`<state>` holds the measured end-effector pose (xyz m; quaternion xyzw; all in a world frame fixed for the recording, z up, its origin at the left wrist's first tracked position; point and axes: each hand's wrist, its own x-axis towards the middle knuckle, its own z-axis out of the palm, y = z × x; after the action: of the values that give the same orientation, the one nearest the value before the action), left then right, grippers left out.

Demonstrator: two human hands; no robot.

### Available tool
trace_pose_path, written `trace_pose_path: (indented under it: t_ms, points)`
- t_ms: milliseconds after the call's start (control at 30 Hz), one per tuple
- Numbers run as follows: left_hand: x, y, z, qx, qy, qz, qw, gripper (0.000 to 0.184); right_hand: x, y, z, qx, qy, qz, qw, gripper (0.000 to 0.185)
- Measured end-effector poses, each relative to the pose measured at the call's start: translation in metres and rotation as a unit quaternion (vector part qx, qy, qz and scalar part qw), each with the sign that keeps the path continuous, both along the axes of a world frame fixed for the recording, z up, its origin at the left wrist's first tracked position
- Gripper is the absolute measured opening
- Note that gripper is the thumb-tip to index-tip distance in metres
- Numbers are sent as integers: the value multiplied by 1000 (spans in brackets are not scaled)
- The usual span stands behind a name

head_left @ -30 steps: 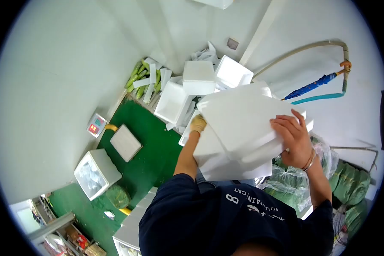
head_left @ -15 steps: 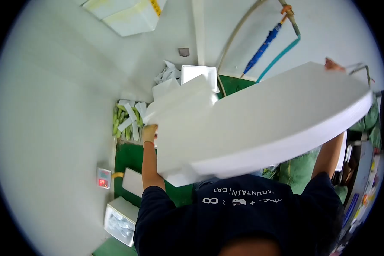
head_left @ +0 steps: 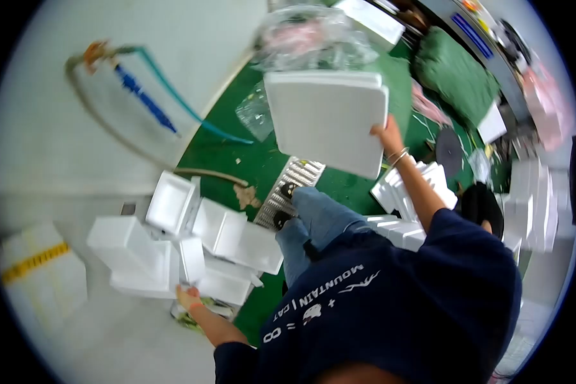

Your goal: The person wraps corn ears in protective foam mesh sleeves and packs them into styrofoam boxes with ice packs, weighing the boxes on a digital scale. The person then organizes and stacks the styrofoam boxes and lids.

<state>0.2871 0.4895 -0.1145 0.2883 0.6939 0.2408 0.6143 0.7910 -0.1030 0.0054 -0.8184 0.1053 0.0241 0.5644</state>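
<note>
My right hand [head_left: 390, 137] grips the right edge of a white foam lid [head_left: 326, 125], raised over the floor; its doubled rim suggests a second sheet behind. My left hand [head_left: 189, 297] is low on the left, beside the near edge of a small upright white foam piece [head_left: 192, 260]. Its fingers look apart, though small and slightly blurred; whether they touch the foam I cannot tell. Around that hand stand several white foam boxes, among them an open box [head_left: 171, 201] and a tall box [head_left: 123, 240]. Green vegetables [head_left: 201, 310] show partly below the left hand.
A slotted metal grate [head_left: 297, 176] lies on the green floor [head_left: 224, 160] under my feet. A hose [head_left: 211, 174] and a blue umbrella [head_left: 144, 99] are along the wall. Stacked foam pieces [head_left: 422, 189], a green sack [head_left: 454, 73] and another person's dark head [head_left: 482, 208] are at right.
The view has turned. White foam that both hands held up close to the camera is now lower and farther away, in the right hand only. The left hand has come down beside the boxes.
</note>
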Motion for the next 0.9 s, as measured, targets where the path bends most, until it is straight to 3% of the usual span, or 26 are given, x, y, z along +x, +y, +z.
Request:
trace_pose_path:
  t_ms: [33, 67, 100, 133, 167, 300, 333, 367, 500, 633, 733, 767, 867, 900]
  points:
    - [4, -7, -22, -3, 25, -89, 996, 34, -21, -6, -9, -63, -15, -59, 996, 42]
    - [25, -26, -25, -25, 31, -107, 994, 31, -38, -3, -26, -113, 16, -116, 987, 43]
    - [50, -74, -20, -39, 41, -119, 991, 33, -42, -11, -52, -112, 42, -167, 979, 44]
    - [54, -96, -40, -83, 37, -202, 975, 32, -41, -16, -64, -153, 68, -204, 965, 44]
    - [69, -127, -39, -139, 0, -243, 960, 30, -38, -25, -74, -174, 67, -213, 959, 45]
    - [118, -212, -23, -269, 85, -328, 901, 24, 0, -86, -103, -242, 83, -237, 937, 48]
    - [127, -228, -15, -234, 93, -368, 895, 21, 5, -98, -101, -220, 48, -238, 945, 49]
    - [131, -240, -5, -204, 106, -408, 884, 19, 7, -111, -98, -266, 92, -235, 930, 51]
    - [166, -247, 10, -216, 154, -420, 868, 18, 9, -181, -118, -336, 132, -321, 876, 53]
    - [184, -251, 24, -200, 176, -370, 890, 18, 2, -255, -82, -395, 56, -376, 836, 51]
    - [191, -257, 33, -227, 223, -383, 867, 15, -30, -306, -35, -580, 51, -381, 718, 53]
    - [195, -263, 34, -226, 245, -380, 863, 15, -43, -320, -27, -607, 49, -418, 674, 53]
    - [196, -260, 29, -275, 209, -435, 831, 16, -83, -347, -24, -649, 54, -446, 614, 56]
    - [203, -266, 30, -254, 253, -448, 819, 19, -95, -352, -36, -669, 58, -450, 588, 58]
